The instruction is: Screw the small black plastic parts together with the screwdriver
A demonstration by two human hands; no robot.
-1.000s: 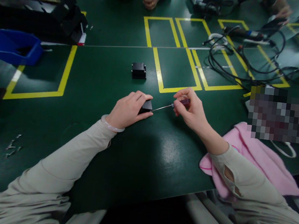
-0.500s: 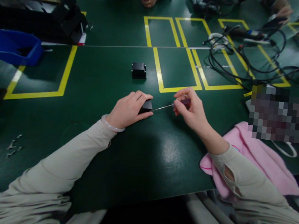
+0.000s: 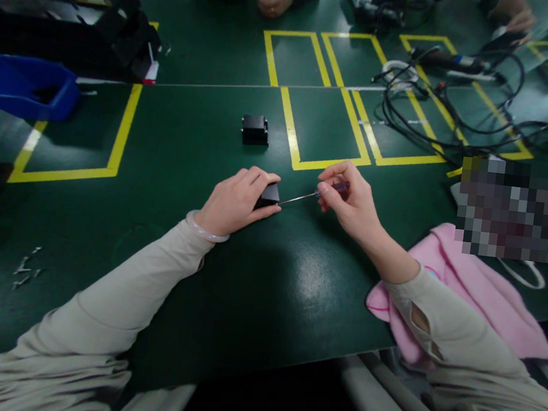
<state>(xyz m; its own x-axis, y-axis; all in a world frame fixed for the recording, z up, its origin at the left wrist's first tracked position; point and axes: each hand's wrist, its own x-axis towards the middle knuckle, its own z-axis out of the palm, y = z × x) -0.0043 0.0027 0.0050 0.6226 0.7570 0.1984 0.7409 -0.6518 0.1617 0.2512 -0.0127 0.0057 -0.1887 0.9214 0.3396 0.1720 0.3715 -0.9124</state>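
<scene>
The left hand's (image 3: 238, 198) grip is curled snugly about a black block (image 3: 270, 195) on the tabletop (image 3: 198, 131), its thumb along the near side; the right hand's (image 3: 349, 197) grip is pinched round the handle of a screwdriver (image 3: 317, 193), whose shaft comes in from between two and three o'clock to the block's end; this looks like a screwing step, in or out I cannot tell; the next move calls for a steady block and an aligned tip; a second black block (image 3: 255, 129) lies apart at eleven o'clock, small metal pieces (image 3: 23, 267) at eight.
</scene>
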